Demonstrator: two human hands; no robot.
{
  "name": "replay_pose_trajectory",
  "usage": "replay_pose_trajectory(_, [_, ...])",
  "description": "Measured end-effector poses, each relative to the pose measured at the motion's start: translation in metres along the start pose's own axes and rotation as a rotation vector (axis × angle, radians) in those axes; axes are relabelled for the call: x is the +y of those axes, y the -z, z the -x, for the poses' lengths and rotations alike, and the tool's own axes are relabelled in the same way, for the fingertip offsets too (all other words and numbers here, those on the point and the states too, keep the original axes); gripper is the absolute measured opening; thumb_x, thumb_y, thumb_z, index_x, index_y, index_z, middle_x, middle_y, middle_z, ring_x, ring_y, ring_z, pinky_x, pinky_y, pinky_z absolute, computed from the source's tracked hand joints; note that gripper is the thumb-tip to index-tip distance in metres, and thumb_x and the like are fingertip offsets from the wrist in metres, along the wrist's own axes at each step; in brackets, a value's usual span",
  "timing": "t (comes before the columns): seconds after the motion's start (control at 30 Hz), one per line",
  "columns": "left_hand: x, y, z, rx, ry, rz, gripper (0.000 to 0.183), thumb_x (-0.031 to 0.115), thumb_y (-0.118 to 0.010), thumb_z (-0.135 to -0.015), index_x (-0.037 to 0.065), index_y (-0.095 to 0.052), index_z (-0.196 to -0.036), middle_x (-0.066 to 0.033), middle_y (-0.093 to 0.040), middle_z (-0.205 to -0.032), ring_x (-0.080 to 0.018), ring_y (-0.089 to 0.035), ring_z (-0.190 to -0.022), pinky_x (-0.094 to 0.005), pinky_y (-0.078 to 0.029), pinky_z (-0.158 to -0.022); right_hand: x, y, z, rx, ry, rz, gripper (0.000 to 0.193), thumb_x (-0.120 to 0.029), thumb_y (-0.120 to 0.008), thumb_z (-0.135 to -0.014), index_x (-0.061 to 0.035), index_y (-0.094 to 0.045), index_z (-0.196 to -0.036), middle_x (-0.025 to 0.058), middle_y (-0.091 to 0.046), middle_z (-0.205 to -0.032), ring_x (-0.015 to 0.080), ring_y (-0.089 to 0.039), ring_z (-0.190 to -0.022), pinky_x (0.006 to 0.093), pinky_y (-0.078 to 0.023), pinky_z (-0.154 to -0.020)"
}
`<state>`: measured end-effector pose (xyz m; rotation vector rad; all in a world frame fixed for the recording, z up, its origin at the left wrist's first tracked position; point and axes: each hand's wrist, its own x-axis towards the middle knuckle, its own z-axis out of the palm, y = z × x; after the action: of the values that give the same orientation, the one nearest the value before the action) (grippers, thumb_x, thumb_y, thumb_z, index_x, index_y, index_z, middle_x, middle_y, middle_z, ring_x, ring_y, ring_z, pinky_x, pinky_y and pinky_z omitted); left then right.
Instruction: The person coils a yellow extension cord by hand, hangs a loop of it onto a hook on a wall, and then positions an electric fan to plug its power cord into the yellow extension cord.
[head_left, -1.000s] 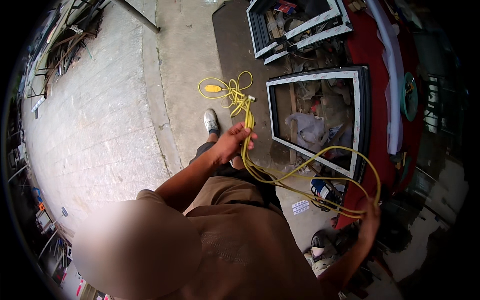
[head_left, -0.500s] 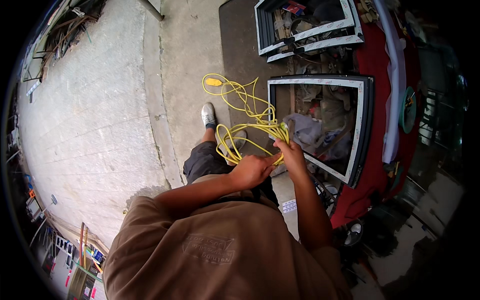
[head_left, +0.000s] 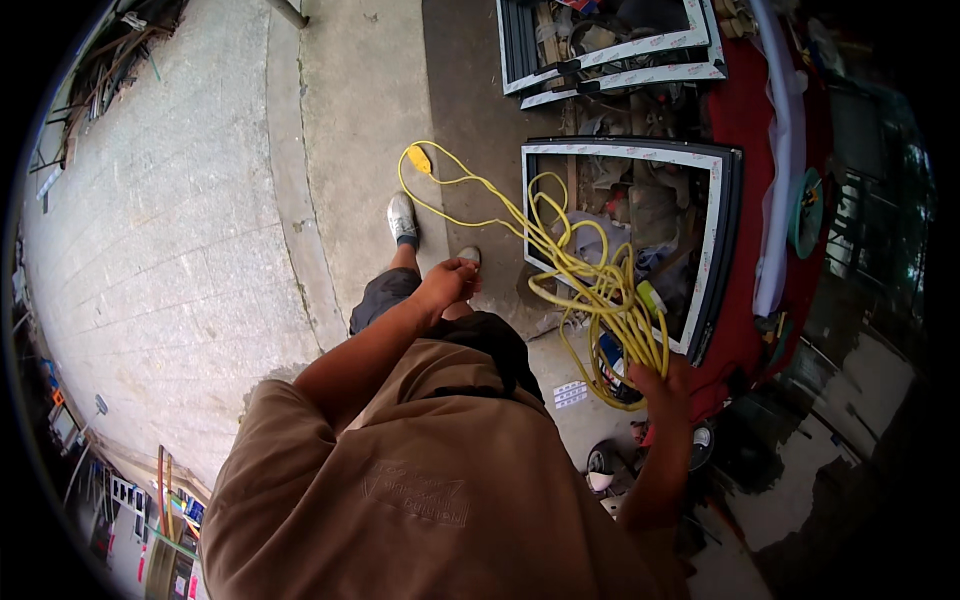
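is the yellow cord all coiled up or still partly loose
Partly loose. Several loops of the yellow cord hang from the right hand, but a strand runs on to its plug end on the pavement.

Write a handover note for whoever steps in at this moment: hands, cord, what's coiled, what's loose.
Right hand: grip shut on a bundle of yellow cord loops, held out to the right.
Left hand: at mid-frame; whether it pinches a strand cannot be told.
Coiled: several loops hang from the right hand.
Loose: a length trails over the concrete floor to the yellow plug end, ahead of the white shoe.
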<state>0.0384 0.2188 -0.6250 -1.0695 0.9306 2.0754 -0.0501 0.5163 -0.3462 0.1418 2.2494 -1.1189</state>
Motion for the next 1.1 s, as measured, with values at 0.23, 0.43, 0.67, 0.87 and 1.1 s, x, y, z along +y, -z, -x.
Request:
replay_pose_trajectory(0.23, [-0.019, -0.012, -0.084, 0.032, 0.125, 0.394, 0.044, 0.04, -0.044, -0.109, 0.003, -0.056, -0.13, -0.0124, -0.066, -0.109, -0.026, -0.066, -0.096, -0.0383, -0.056, -0.087, -0.048, 0.01, 0.045, 0.002, 0.111, -0.157, 0.033, -0.019, -0.072, -0.076, 0.0052, -0.068, -0.098, 0.0044, -0.06, -0.07, 0.0119, -0.056, -0.062, 0.0286, -0.044, -0.06])
replay_pose_trajectory(0.43, [-0.026, -0.014, -0.124, -0.081, -0.018, 0.627, 0.034, 0.035, -0.052, -0.106, 0.004, -0.061, -0.111, -0.0114, -0.067, -0.095, -0.0252, -0.068, -0.088, -0.0366, -0.059, -0.077, -0.079, 0.008, 0.07, 0.013, 0.252, -0.247, 0.023, -0.016, -0.067, -0.066, 0.004, -0.066, -0.077, 0.0113, -0.065, -0.071, 0.0223, -0.06, -0.058, 0.0323, -0.046, -0.058])
replay_pose_trajectory(0.67, [-0.011, -0.014, -0.151, 0.099, -0.061, 0.663, 0.018, 0.019, -0.058, -0.102, 0.001, -0.058, -0.1, -0.0089, -0.063, -0.083, -0.0243, -0.067, -0.075, -0.0292, -0.057, -0.058, -0.103, 0.022, 0.09, -0.086, 0.529, -0.378, 0.018, -0.015, -0.068, -0.065, 0.0022, -0.065, -0.072, 0.0123, -0.067, -0.069, 0.0248, -0.064, -0.058, 0.0338, -0.049, -0.057])
replay_pose_trajectory(0.87, [-0.035, 0.021, -0.167, 0.316, -0.573, -1.725, 0.021, 0.027, -0.067, -0.085, 0.01, -0.079, -0.089, -0.0107, -0.076, -0.093, -0.0296, -0.072, -0.092, -0.0508, -0.042, -0.111, -0.111, 0.045, 0.106, -0.182, 0.625, -0.373, 0.019, -0.016, -0.071, -0.068, 0.0017, -0.067, -0.073, 0.0115, -0.068, -0.068, 0.0241, -0.065, -0.058, 0.034, -0.05, -0.057])
replay_pose_trajectory(1.1, [-0.069, -0.017, -0.153, 0.171, -0.354, -0.896, 0.04, 0.025, -0.053, -0.096, 0.01, -0.07, -0.128, -0.0207, -0.069, -0.127, -0.0392, -0.063, -0.119, -0.0398, -0.045, -0.107, -0.109, 0.051, 0.116, -0.186, 0.626, -0.362, 0.021, -0.018, -0.075, -0.07, 0.001, -0.068, -0.075, 0.0107, -0.069, -0.068, 0.0233, -0.067, -0.058, 0.0343, -0.052, -0.058])
